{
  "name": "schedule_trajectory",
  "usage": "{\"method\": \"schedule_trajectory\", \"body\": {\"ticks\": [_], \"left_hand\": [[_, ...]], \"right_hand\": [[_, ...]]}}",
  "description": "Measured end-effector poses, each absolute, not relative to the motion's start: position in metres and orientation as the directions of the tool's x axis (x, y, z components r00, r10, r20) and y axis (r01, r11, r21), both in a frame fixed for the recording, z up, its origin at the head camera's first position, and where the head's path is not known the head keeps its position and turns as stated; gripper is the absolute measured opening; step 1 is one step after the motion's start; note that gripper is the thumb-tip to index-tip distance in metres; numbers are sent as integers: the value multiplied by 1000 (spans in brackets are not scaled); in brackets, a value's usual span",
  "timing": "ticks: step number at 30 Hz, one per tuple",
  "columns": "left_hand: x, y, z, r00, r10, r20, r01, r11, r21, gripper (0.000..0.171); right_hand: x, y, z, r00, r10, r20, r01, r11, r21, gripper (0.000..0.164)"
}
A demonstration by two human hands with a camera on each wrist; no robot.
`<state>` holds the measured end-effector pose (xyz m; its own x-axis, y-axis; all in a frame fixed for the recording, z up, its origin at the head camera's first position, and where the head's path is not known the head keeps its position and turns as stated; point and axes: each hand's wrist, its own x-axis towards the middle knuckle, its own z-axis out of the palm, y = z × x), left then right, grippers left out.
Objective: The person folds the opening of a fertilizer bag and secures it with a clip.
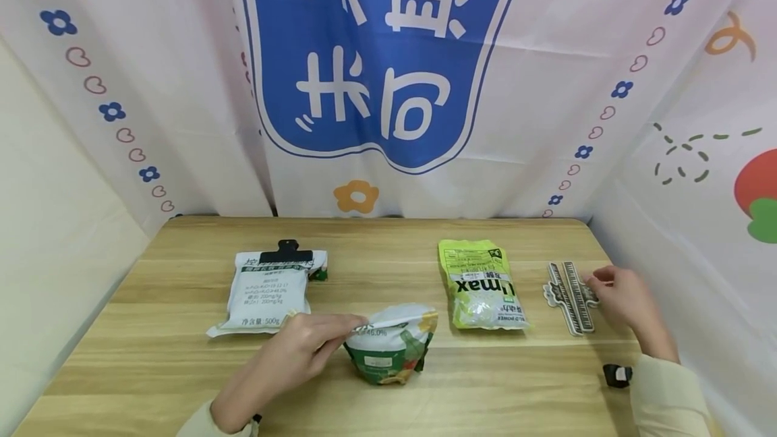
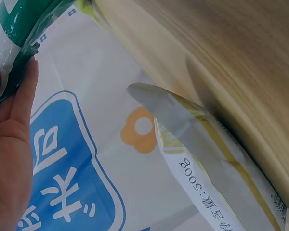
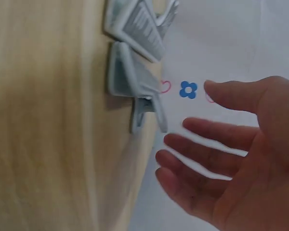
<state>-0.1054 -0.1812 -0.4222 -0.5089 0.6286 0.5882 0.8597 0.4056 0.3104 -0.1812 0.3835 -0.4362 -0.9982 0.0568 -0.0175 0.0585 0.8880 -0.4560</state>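
Note:
My left hand [image 1: 303, 342] pinches the top corner of a green and white plastic bag [image 1: 379, 359]; the bag's top is folded over toward the front. In the left wrist view the fingers grip the same bag [image 2: 20, 24] at the upper left. My right hand [image 1: 625, 299] is beside two grey sealing clips [image 1: 572, 299] at the table's right. The right wrist view shows its fingers spread and bent slightly, with a gap between them and the nearer clip [image 3: 130, 77].
A white bag [image 1: 267, 299] with a black binder clip [image 1: 287, 253] across its top lies on the left. Right of centre lies a lime-green bag [image 1: 482, 285]. The wooden table [image 1: 376, 255] ends at a printed cloth backdrop [image 1: 540, 120].

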Motion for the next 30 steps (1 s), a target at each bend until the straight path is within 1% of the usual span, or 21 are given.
{"method": "schedule_trajectory", "body": {"ticks": [3,8,11,15,21,22,27,30], "left_hand": [[-105,-182,-423,-504,632,590,863,399,310,44],[-106,-182,-423,-489,634,599,871,391,298,43],[-106,-182,-423,-475,634,610,878,384,285,42],[-106,-183,-423,-469,634,615,882,378,283,40],[-106,-183,-425,-478,632,610,877,384,290,35],[-106,-183,-425,-478,632,609,877,386,288,34],[-106,-183,-425,-475,633,611,878,388,280,29],[-106,-183,-425,-474,633,612,878,391,276,27]], "right_hand": [[-185,390,-440,-992,61,-109,102,898,-428,61],[-190,394,-442,-981,63,-184,132,908,-398,68],[-192,393,-440,-970,88,-226,173,904,-392,71],[-193,392,-440,-954,119,-275,224,893,-390,64],[-191,391,-441,-943,137,-303,257,879,-402,45],[-191,391,-441,-943,136,-305,258,877,-406,45],[-188,391,-445,-949,101,-298,230,869,-439,53],[-187,391,-446,-953,81,-292,216,857,-469,55]]}}
